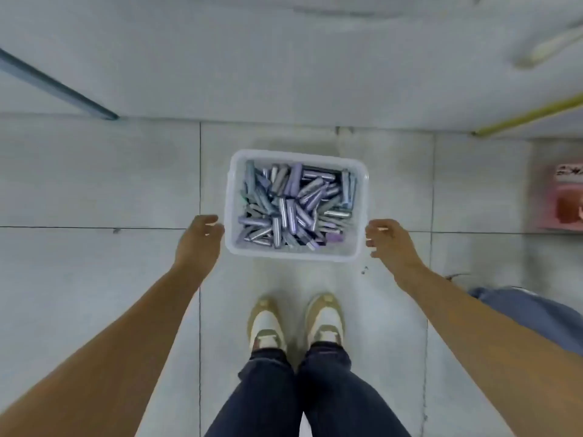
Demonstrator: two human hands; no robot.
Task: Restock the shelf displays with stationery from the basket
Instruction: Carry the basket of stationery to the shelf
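A clear plastic basket (296, 253) sits on the pale tiled floor (94, 171), just ahead of the person's feet and in front of the white base of a shelf unit (284, 74). It is piled with small stationery pieces (293, 206) in purple, silver and grey-blue, lying crisscross; the blur makes it hard to say what kind they are.

The person reaches down with both bare arms, one hand on each side of the basket. The left hand (198, 241) is at the left wall, its fingertips level with the rim and perhaps just touching it. The right hand (391, 244) is just beside the right wall, with a thin gap showing. Neither grip has closed: the fingers of both hands are loosely curled and hold nothing.

Below the basket stand two cream and tan shoes (268, 326) under dark jeans (271, 389). At the right edge a pink packet (564, 200) lies on the floor, and nearer the person is a fold of blue-grey cloth (536, 313). A yellow strip (530, 116) runs at upper right, and a dark grey one (56, 86) at upper left.
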